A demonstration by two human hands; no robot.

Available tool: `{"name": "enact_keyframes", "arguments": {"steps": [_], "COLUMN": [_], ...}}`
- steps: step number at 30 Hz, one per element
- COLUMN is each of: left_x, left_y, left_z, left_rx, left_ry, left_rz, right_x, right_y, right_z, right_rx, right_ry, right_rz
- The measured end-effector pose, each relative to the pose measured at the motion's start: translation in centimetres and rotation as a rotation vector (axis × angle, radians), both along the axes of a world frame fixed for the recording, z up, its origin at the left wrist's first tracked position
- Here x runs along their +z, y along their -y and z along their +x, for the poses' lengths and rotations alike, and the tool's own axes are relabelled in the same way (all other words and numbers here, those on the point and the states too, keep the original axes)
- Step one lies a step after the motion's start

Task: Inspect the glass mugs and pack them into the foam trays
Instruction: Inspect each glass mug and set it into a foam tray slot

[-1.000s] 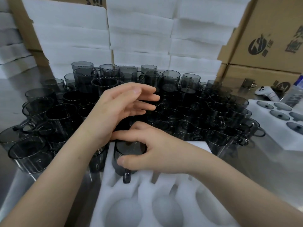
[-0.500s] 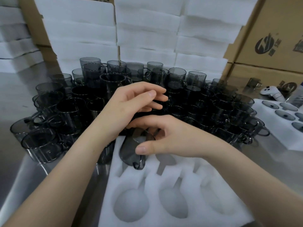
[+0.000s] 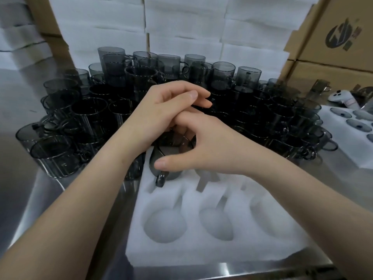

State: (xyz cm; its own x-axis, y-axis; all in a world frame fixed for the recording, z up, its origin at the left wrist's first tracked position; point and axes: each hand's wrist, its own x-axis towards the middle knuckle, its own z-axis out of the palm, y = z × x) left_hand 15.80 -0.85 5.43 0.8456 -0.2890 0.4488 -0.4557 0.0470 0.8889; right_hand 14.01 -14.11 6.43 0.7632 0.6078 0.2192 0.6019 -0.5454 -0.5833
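Note:
A smoky grey glass mug sits tilted in the far-left pocket of the white foam tray, its handle pointing toward me. My right hand grips this mug, thumb on the near rim and fingers curled over the far side. Lying across those fingers is my left hand, its fingers relaxed and holding nothing. Behind both hands stands a dense crowd of upright glass mugs. The tray's near pockets hold no mugs.
Stacks of white foam sheets rise behind the mugs, with cardboard boxes at the right. A second foam tray holding mugs lies at the right edge, a white controller behind it. Everything rests on a steel table.
My right hand has tipped the mug down into the tray's far-left pocket. My left hand has lowered onto the right hand's fingers.

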Motion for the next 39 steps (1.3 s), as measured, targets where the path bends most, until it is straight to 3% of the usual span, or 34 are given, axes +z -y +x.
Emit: {"name": "enact_keyframes", "arguments": {"steps": [12,20,24,27,30,32,34,36,39], "left_x": [-0.4,-0.4,-0.5,-0.6,-0.7,-0.8,-1.0,-1.3,-2.1], "left_y": [-0.4,-0.1,0.1,0.1,0.0,0.1,0.2,0.5,1.0], "left_z": [1.1,1.2,1.2,1.5,2.0,1.9,1.7,1.6,1.6], "left_rx": [0.034,0.003,-0.021,0.018,0.099,0.130,0.140,0.154,0.171], "left_ry": [-0.018,0.018,0.031,0.028,0.020,0.015,0.014,0.024,0.023], "left_rz": [-0.006,0.005,0.022,0.036,0.046,0.052,0.070,0.115,0.187], "right_x": [-1.0,-2.9,-3.0,-2.1,0.5,2.7,4.2,4.7,4.3], "right_y": [-2.1,-1.7,-1.9,-1.1,0.9,2.6,4.0,4.8,5.1], "right_z": [-0.9,-1.5,-1.5,-1.4,-0.2,1.7,5.2,9.3,13.2], "right_rx": [-0.002,-0.032,-0.024,0.028,0.165,-0.006,-0.337,-0.615,-0.734], "right_ry": [0.114,0.324,0.318,0.133,-0.021,-0.034,0.045,0.152,0.138], "right_rz": [-0.388,-0.659,-0.642,-0.568,-0.219,0.222,0.444,0.310,-0.117]}}
